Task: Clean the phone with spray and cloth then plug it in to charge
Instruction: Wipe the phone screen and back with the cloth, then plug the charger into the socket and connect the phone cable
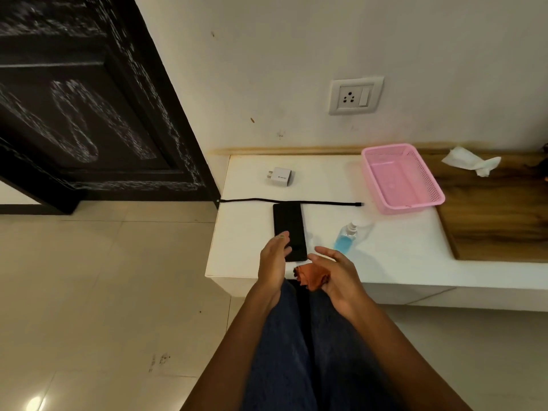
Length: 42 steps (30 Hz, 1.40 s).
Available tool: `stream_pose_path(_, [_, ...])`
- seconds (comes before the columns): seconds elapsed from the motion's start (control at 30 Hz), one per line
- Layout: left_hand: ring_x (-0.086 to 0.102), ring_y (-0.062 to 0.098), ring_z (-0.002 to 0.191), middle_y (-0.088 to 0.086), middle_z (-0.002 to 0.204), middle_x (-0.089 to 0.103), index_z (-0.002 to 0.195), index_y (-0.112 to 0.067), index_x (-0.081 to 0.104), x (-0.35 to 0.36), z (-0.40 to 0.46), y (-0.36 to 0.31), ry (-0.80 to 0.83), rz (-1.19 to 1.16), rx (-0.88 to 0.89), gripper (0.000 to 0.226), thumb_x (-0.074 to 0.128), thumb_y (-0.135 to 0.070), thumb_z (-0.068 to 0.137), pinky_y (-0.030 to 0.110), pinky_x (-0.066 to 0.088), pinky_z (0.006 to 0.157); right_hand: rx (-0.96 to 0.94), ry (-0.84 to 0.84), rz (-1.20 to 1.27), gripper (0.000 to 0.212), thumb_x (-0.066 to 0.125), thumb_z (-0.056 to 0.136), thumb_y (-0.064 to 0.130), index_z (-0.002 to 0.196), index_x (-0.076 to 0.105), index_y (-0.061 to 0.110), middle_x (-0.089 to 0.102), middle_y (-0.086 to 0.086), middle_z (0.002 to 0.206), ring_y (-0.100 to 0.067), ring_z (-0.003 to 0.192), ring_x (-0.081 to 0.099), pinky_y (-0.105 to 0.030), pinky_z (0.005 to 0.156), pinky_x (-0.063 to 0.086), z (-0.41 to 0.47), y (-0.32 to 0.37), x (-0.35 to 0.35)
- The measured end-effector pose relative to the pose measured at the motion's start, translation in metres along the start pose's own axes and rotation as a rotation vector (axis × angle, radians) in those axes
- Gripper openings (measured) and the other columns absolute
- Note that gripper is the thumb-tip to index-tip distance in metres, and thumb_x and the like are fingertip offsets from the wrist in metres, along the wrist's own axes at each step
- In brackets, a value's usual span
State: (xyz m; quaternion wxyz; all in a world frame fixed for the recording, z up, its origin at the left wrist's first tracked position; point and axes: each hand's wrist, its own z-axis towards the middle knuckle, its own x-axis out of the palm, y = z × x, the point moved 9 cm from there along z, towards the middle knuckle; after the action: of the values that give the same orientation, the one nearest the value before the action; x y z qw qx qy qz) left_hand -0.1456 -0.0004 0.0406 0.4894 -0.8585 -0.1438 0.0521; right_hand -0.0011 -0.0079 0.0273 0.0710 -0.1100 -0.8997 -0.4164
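Left hand (274, 259) reaches forward over the near edge of the white counter (385, 262), palm turned inward, fingers loosely spread; its fingertips overlap the near left corner of the phone (289, 229). Whether they press on the glass or hover cannot be told. Nothing is clamped in it.

The phone lies flat, screen up and dark, long axis running near to far. Its far end touches or just overlaps the black cable (290, 201), which runs left to right across the counter, its left end hanging past the edge. Beyond the cable sits the white charger (280, 175), prongs pointing left.

Right hand (335, 269) is held palm inward, fingers open and curved, thumb apart. The orange cloth (311, 277) lies crumpled at the counter's near edge, against the palm; part of it is hidden behind the hand, and a grip cannot be confirmed.

The spray bottle (347, 237), blue liquid inside, stands tilted just right of the phone; its base is hidden behind the right fingers. Further right: a pink basket (382, 200), a wall socket (354, 95) above, and a crumpled tissue (471, 164).
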Motion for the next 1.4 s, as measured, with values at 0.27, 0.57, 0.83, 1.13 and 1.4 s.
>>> stream_pose_path(0.27, [0.064, 0.020, 0.100, 0.006, 0.109, 0.065, 0.105, -0.016, 0.064, 0.053, -0.033, 0.019, 0.266, 0.064, -0.158, 0.014, 0.059, -0.022, 0.093, 0.031, 0.058, 0.080, -0.351, 0.079, -0.313, 0.049, 0.065, 0.083, 0.004, 0.127, 0.047, 0.017, 0.058, 0.001, 0.120, -0.018, 0.107, 0.058, -0.029, 0.084, 0.053, -0.027, 0.054, -0.038])
stream_pose_path(0.57, [0.065, 0.016, 0.096, 0.008, 0.114, 0.067, 0.112, -0.010, 0.064, 0.109, -0.018, 0.032, 0.134, 0.167, -0.115, 0.026, 0.067, -0.012, 0.086, 0.028, 0.055, 0.087, -0.336, -0.298, -0.681, 0.033, 0.065, 0.085, 0.006, 0.116, 0.056, 0.008, 0.060, -0.017, 0.121, -0.032, 0.104, 0.060, -0.040, 0.086, 0.052, 0.014, 0.068, -0.126])
stream_pose_path(0.83, [0.052, 0.012, 0.106, 0.005, 0.130, 0.057, 0.130, -0.013, 0.052, 0.148, 0.002, 0.040, 0.193, 0.374, -0.114, 0.035, 0.050, -0.025, 0.098, 0.021, 0.038, 0.096, -0.405, -0.418, -0.719, 0.028, 0.061, 0.085, 0.002, 0.113, 0.059, 0.004, 0.062, -0.016, 0.117, -0.028, 0.103, 0.059, -0.031, 0.087, 0.048, 0.049, 0.083, -0.137])
stream_pose_path(1.13, [0.050, 0.007, 0.099, 0.001, 0.125, 0.055, 0.130, -0.014, 0.050, 0.149, 0.002, 0.045, 0.309, 0.477, -0.156, 0.036, 0.043, -0.032, 0.100, 0.018, 0.041, 0.086, -0.374, -0.430, -0.704, 0.030, 0.055, 0.088, 0.000, 0.117, 0.058, 0.008, 0.059, -0.011, 0.125, -0.026, 0.110, 0.058, -0.026, 0.087, 0.044, 0.053, 0.071, -0.153])
stream_pose_path(1.4, [0.059, 0.018, 0.114, 0.001, 0.130, 0.060, 0.130, -0.013, 0.056, 0.102, -0.010, 0.011, 0.399, 0.411, -0.121, 0.038, 0.037, -0.030, 0.102, 0.029, 0.041, 0.098, -0.489, -0.463, -0.659, 0.020, 0.055, 0.090, 0.006, 0.109, 0.062, 0.010, 0.064, -0.008, 0.115, -0.018, 0.098, 0.059, -0.023, 0.083, 0.044, 0.031, 0.096, -0.134])
